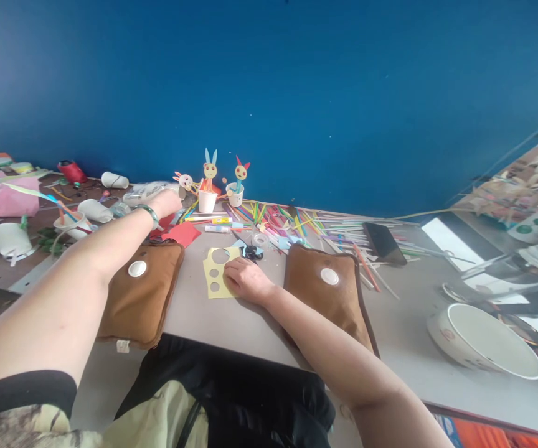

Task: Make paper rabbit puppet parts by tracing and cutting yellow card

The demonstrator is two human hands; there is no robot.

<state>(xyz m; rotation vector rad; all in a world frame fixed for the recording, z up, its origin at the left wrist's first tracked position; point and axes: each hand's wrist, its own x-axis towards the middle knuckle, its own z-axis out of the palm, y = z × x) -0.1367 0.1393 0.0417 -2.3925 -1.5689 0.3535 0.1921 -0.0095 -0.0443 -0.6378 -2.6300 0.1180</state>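
My left hand (166, 202) reaches forward over the table toward a clear plastic bag (145, 191) at the back, fingers curled; whether it grips anything is hidden. A green bangle (147, 213) sits on that wrist. My right hand (246, 280) rests flat on a yellow paper sheet (215, 274) with round holes cut in it. Black scissors (250, 251) lie just beyond the sheet. Red paper (182, 233) lies near the left hand. Paper-cup figures with faces (209, 186) stand at the back.
Two brown cushions (141, 289) (329, 289) flank the yellow sheet. Coloured straws (292, 221) are scattered behind, with a black phone (383, 242). A white bowl (484, 339) sits at right. Cut paper cups (10, 239) and a pink cloth (5, 198) crowd the left.
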